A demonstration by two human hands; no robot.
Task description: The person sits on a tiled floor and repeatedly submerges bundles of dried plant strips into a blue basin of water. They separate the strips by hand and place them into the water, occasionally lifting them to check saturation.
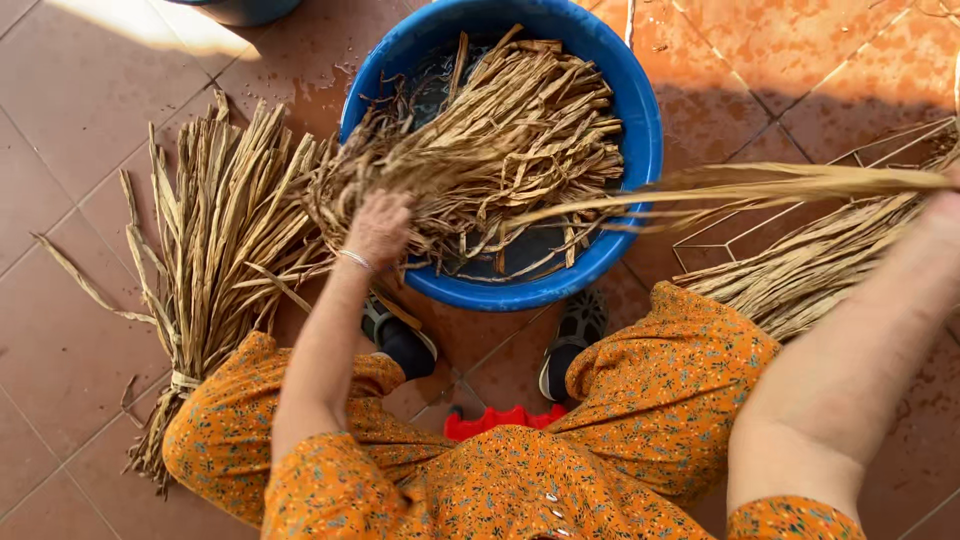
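Observation:
My left hand [378,226] is closed around a thick bunch of dry tan plant strips [500,130] that lies across a round blue basin [640,110]. My right hand [945,205] sits at the right edge of the view, mostly cut off, and holds a few long strips [760,183] pulled out sideways from the basin. Water shows dark under the strips inside the basin. A thin bracelet circles my left wrist.
A tied bundle of dry strips [215,260] lies on the terracotta tiled floor [70,330] to the left. Another pile of strips [820,265] rests at the right by a wire frame. My shoes and orange patterned clothes fill the bottom. A second dark tub edge shows at top left.

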